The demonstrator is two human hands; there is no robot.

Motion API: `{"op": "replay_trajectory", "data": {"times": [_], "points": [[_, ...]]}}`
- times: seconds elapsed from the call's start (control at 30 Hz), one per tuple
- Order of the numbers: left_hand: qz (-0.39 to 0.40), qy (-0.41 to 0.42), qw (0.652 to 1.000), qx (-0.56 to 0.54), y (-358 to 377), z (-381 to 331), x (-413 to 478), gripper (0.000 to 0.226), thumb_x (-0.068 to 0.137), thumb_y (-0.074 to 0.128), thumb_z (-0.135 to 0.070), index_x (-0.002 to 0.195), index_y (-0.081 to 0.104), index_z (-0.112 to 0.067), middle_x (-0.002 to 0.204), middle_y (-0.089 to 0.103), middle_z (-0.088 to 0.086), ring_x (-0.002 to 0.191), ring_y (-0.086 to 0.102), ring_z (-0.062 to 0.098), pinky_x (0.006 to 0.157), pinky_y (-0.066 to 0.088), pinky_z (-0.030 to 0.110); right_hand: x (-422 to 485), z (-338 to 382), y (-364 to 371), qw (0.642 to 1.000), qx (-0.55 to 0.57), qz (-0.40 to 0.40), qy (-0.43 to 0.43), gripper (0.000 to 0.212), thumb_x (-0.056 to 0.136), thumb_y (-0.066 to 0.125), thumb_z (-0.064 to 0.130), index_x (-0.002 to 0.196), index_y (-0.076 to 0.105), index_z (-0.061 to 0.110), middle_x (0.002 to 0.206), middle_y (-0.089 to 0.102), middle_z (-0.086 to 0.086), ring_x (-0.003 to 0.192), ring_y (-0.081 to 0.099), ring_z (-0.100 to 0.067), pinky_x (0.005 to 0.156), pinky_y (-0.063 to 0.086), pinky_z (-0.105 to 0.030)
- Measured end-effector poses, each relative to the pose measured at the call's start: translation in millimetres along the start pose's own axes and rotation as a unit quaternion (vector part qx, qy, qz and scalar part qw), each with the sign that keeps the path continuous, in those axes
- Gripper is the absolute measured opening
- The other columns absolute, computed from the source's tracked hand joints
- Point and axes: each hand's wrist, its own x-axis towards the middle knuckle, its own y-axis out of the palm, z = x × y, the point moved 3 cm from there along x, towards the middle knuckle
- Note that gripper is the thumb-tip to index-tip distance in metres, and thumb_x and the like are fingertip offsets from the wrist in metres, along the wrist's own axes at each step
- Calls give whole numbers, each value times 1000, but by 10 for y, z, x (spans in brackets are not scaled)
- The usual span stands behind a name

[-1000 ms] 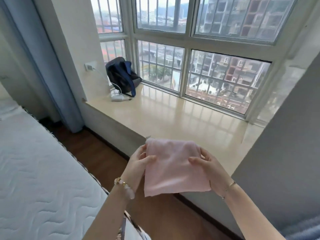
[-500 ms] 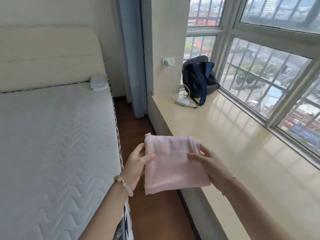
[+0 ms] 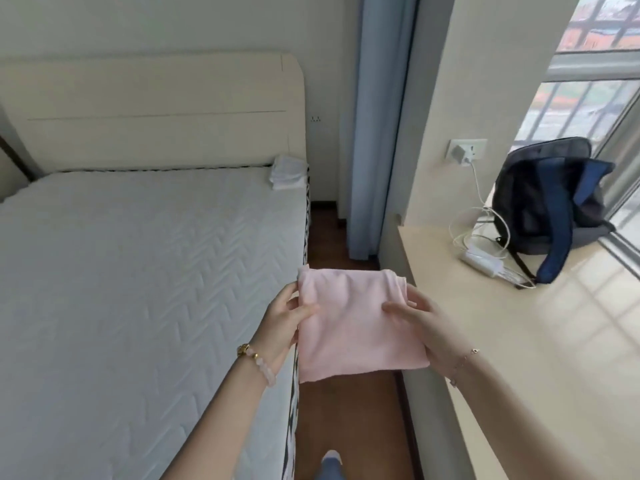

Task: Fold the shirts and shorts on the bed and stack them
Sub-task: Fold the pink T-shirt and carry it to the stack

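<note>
A bare white bed [image 3: 121,271] fills the left side, its cream headboard [image 3: 156,109] against the far wall. A small pile of folded white clothes [image 3: 289,173] lies at the bed's far right corner, against the headboard. Just past the bed's right edge, the left hand [image 3: 282,322] pinches the left side of a folded pink garment [image 3: 349,327], thumb on top and fingers underneath. The garment is held in the air over the strip of wooden floor [image 3: 346,410] between the bed and the window ledge [image 3: 554,341]. The right hand [image 3: 426,323] grips its right side the same way, thumb lying across the cloth. Farther right, on the ledge, a white charger [image 3: 483,261] sits beside a dark backpack [image 3: 550,202].
</note>
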Motion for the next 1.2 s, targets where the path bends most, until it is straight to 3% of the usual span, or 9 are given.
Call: {"op": "replay_trajectory", "data": {"times": [0.13,0.4,0.6,0.73,0.83,0.97,1.1,1.2], "points": [[-7,5,1000,-5,-177,-359,978,43,86,56,-2,122,55,-25,110,68,3,99,65,19,76,50,31,1024,382,104,1000,10,7,-2,29,71,72,33,95,67,47,107,70,4,103,64,-21,97,48,-48],[-35,-7,999,3,-405,-798,2752,39,85,58,-4,116,57,-27,102,70,2,87,65,16,72,47,31,2937,843,112,1000,5,23,-5,24,86,60,11,89,70,33,95,73,-1,88,69,-17,85,53,-38],[-60,1,998,-9,-494,-1094,4228,42,78,63,-5,115,58,-26,97,71,1,81,66,12,66,47,26,4515,1171,38,998,-3,60,-5,23,77,63,23,99,68,26,104,71,-9,101,66,-29,97,47,-51],[-78,-11,997,-22,-516,-1379,5189,51,65,63,-14,114,60,-26,98,72,3,84,65,16,70,47,30,5557,1437,-32,996,3,91,6,17,87,60,13,99,67,23,103,71,-12,102,65,-31,96,48,-49],[-94,-20,995,-26,-604,-1533,5876,56,64,64,-13,118,59,-22,104,70,10,88,65,21,72,47,33,6273,1625,-48,994,2,110,20,19,88,60,12,102,67,23,103,71,-10,100,67,-28,94,50,-45],[-114,-25,993,-36,-714,-1663,6657,57,63,66,-13,119,58,-19,100,70,7,87,66,20,67,49,31,7160,1786,-11,991,7,134,30,24,83,66,16,106,67,23,104,72,-7,99,68,-24,90,52,-40],[-127,-40,990,-46,-874,-1744,7456,57,62,66,-11,118,60,-18,101,69,8,88,65,20,68,51,30,8041,1851,64,989,19,138,53,41,71,70,21,112,64,21,100,73,-1,93,69,-18,76,52,-28],[-123,-56,990,-41,-1038,-1771,8073,47,75,65,-2,119,59,-18,105,69,8,92,65,22,66,51,28,8690,1838,153,985,22,149,87,49,69,71,25,116,60,24,107,71,-3,96,68,-21,81,54,-35]]}}
